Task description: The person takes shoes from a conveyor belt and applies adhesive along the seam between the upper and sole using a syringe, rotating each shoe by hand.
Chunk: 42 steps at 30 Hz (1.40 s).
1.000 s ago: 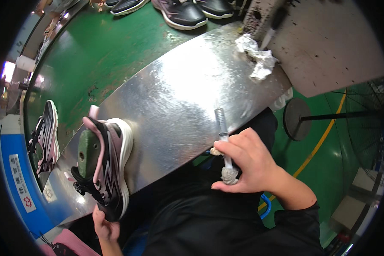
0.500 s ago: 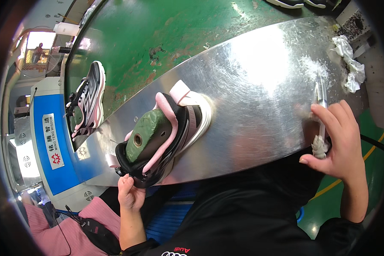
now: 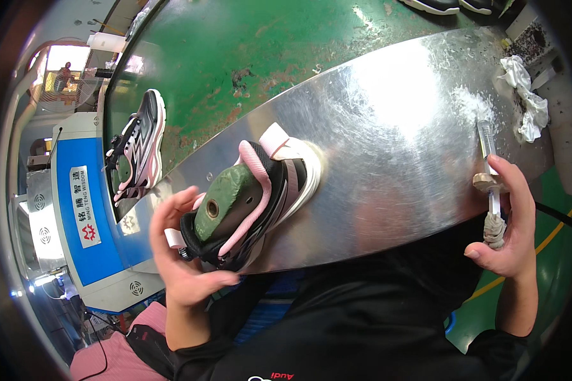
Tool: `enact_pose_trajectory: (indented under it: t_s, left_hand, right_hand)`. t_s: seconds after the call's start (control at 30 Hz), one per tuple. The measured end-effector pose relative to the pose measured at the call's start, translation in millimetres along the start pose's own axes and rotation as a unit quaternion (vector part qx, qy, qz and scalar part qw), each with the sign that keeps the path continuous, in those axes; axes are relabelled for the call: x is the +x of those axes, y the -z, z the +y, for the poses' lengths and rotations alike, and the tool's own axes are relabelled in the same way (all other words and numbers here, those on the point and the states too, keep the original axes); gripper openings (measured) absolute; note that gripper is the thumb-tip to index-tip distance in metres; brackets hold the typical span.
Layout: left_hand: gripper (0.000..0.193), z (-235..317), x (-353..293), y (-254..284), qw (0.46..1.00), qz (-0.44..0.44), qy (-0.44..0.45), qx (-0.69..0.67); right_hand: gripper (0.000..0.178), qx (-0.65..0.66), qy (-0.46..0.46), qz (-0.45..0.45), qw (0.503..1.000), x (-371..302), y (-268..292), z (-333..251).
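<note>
A black, pink and white sports shoe (image 3: 286, 184) stands on the metal-topped bench, the opening facing me. Filling the opening is a green and black shoe last (image 3: 229, 198) with a metal-ringed hole. My left hand (image 3: 181, 257) spreads open around the near end of the shoe, fingers on its left side, thumb by its lower edge; contact is unclear. At the right, my right hand (image 3: 511, 219) curls around a slim tool (image 3: 494, 203) with a flat metallic blade, a tan lump midway and a wrapped handle end. Its index finger stretches along the tool; the other fingers are mostly hidden.
The metal sheet (image 3: 375, 146) carries white powder (image 3: 475, 106) near the blade. Crumpled white cloth or paper (image 3: 529, 101) lies far right. Another similar shoe (image 3: 143, 146) sits on the green tabletop (image 3: 248, 57). A blue and white machine (image 3: 86, 209) stands left.
My left hand has opened from a pinch at the shoe's near end and spread around it. My right fingers have curled in, and the tool has shifted slightly toward me. The view moved a little.
</note>
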<state>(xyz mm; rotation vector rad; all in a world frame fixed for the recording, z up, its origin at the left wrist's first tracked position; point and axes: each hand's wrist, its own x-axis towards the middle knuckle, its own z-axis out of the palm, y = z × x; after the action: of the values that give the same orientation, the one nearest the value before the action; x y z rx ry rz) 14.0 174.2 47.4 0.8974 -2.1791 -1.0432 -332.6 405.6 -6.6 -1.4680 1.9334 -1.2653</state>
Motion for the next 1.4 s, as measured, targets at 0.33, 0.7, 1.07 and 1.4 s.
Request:
enact_pose_trajectory:
  t_s: [0.33,0.7,1.07,1.4]
  left_hand:
    - [0.069,16.8,9.4,-12.8,0.984,-0.131,-0.111,0.043]
    - [0.069,9.6,16.2,-4.6,0.992,-0.113,-0.046,-0.017]
    - [0.071,9.1,16.2,-1.6,0.988,-0.152,-0.026,0.0]
    - [0.071,10.2,14.7,-2.7,0.989,-0.144,-0.016,0.02]
  right_hand:
    - [0.099,0.031,-0.082,0.037,0.995,-4.3,2.2,-6.8]
    - [0.068,0.562,-0.145,-0.014,0.814,-15.4,-20.9,-58.1]
    - [0.069,0.694,-0.211,-0.094,0.682,1.4,-48.6,-48.3]
    - [0.075,0.69,-0.222,-0.068,0.686,8.3,-61.5,-50.5]
